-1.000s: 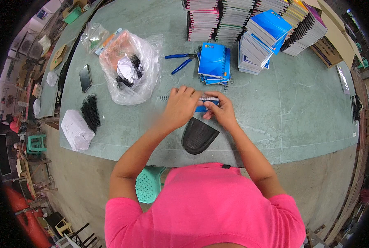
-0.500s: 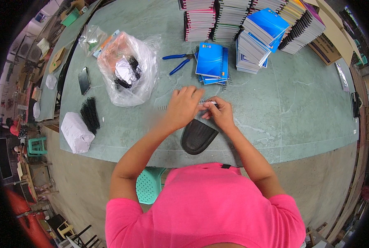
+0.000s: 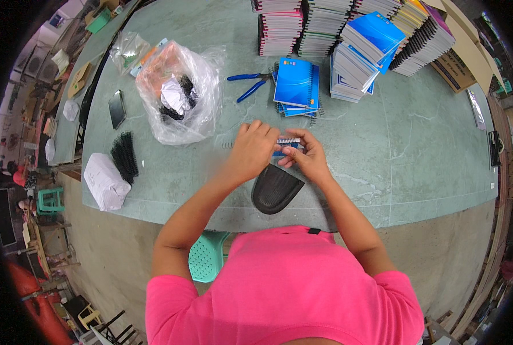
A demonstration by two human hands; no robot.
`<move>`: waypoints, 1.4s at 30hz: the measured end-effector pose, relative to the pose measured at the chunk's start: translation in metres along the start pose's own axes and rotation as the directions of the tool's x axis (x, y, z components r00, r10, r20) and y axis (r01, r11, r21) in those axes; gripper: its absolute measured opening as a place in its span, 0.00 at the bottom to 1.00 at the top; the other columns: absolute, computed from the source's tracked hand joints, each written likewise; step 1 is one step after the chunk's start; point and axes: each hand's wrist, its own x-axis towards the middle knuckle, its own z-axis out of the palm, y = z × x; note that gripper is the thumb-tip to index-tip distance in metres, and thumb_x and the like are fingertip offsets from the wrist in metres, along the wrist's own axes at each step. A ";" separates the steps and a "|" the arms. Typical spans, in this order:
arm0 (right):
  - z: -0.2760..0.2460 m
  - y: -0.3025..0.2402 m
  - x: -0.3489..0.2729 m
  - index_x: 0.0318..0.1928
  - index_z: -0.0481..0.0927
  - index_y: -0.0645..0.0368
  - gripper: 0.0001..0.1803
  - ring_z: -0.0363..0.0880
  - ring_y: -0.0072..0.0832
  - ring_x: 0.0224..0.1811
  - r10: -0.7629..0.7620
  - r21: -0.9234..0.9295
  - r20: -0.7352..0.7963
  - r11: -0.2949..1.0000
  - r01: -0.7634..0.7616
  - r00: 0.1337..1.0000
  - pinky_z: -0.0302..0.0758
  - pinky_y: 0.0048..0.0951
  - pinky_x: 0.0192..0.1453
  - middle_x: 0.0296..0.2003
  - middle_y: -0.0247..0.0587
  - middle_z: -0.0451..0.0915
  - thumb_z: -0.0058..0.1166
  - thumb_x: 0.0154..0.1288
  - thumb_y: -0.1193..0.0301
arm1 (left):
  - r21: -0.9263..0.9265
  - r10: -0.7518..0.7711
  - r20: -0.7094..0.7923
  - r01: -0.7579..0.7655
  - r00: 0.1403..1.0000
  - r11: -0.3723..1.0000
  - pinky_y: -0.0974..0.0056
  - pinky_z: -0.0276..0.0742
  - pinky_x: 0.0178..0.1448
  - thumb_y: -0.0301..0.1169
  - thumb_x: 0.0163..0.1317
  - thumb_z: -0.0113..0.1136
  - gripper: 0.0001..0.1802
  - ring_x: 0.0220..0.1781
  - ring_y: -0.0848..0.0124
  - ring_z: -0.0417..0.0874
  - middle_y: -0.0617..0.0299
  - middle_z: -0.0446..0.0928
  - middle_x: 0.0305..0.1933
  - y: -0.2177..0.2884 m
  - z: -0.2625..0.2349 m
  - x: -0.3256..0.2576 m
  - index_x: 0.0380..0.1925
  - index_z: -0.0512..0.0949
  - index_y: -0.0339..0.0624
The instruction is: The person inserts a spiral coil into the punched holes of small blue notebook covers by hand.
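Between my hands, above the table, is a small blue notebook (image 3: 289,142) with its punched white edge showing. My right hand (image 3: 307,158) pinches the notebook's right end between thumb and fingers. My left hand (image 3: 253,148) is closed at the other end, and a thin wire coil (image 3: 227,144) sticks out to its left. How far that coil runs through the holes is hidden by my left fingers. Just below my hands lies a black rounded rubber piece (image 3: 276,190). Beyond them sit a small stack of blue spiral notebooks (image 3: 295,83) and blue-handled pliers (image 3: 249,86).
Tall notebook stacks (image 3: 280,34) and a leaning blue pile (image 3: 354,63) stand at the back, beside a cardboard box (image 3: 453,70). On the left are a clear plastic bag (image 3: 204,109), a phone (image 3: 117,109), black coils (image 3: 124,156) and a white paper bundle (image 3: 106,183).
The notebook has turned in my hands, so its blue cover and punched edge now show more. My right fingers have shifted a little; my left hand has barely moved.
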 end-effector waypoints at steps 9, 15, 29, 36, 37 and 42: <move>-0.004 -0.001 -0.001 0.46 0.73 0.67 0.11 0.82 0.29 0.32 -0.081 -0.162 -0.131 0.985 0.059 0.988 0.78 0.23 0.33 0.40 0.47 0.79 0.48 0.64 0.78 | -0.044 -0.004 -0.042 0.002 0.999 0.999 0.56 0.63 0.45 0.36 0.57 0.56 0.13 0.45 0.59 0.73 0.58 0.74 0.39 0.005 -0.002 0.003 0.40 0.76 0.42; 0.001 -0.007 -0.002 0.45 0.74 0.68 0.10 0.82 0.26 0.33 -0.172 -0.056 -0.190 0.985 0.164 0.967 0.78 0.21 0.35 0.36 0.45 0.80 0.49 0.63 0.79 | -0.009 -0.029 0.149 0.031 0.988 0.999 0.55 0.65 0.43 0.34 0.56 0.57 0.11 0.45 0.58 0.73 0.57 0.75 0.38 0.004 -0.006 0.006 0.38 0.76 0.42; -0.013 0.012 -0.004 0.44 0.75 0.70 0.09 0.81 0.25 0.34 -0.150 -0.176 -0.160 0.977 0.122 0.976 0.78 0.23 0.38 0.36 0.42 0.80 0.44 0.66 0.80 | -0.130 -0.006 -0.055 -0.001 0.998 0.991 0.54 0.65 0.43 0.31 0.52 0.60 0.09 0.40 0.55 0.72 0.55 0.71 0.33 0.005 0.016 0.021 0.30 0.72 0.40; -0.022 0.022 -0.002 0.39 0.76 0.69 0.07 0.80 0.22 0.31 -0.161 -0.320 -0.154 0.942 0.105 0.975 0.76 0.23 0.36 0.30 0.40 0.80 0.47 0.63 0.79 | -0.203 -0.048 -0.029 0.041 0.998 0.978 0.54 0.66 0.43 0.34 0.49 0.63 0.15 0.41 0.54 0.72 0.53 0.73 0.35 0.017 0.008 0.025 0.35 0.74 0.40; -0.022 0.023 -0.002 0.37 0.77 0.69 0.06 0.79 0.20 0.29 -0.202 -0.382 -0.167 0.916 0.126 0.965 0.75 0.22 0.34 0.27 0.39 0.80 0.49 0.63 0.78 | -0.226 -0.026 -0.022 0.020 0.999 0.974 0.54 0.67 0.44 0.34 0.49 0.63 0.15 0.42 0.54 0.73 0.52 0.74 0.36 0.017 0.010 0.025 0.36 0.75 0.40; -0.017 0.024 -0.004 0.36 0.78 0.67 0.06 0.78 0.19 0.27 -0.193 -0.317 -0.231 0.942 0.114 0.953 0.74 0.21 0.32 0.25 0.37 0.80 0.50 0.61 0.78 | -0.383 0.052 0.028 -0.037 0.998 0.923 0.55 0.69 0.44 0.31 0.49 0.62 0.15 0.43 0.54 0.73 0.50 0.75 0.37 0.011 0.025 0.025 0.36 0.75 0.37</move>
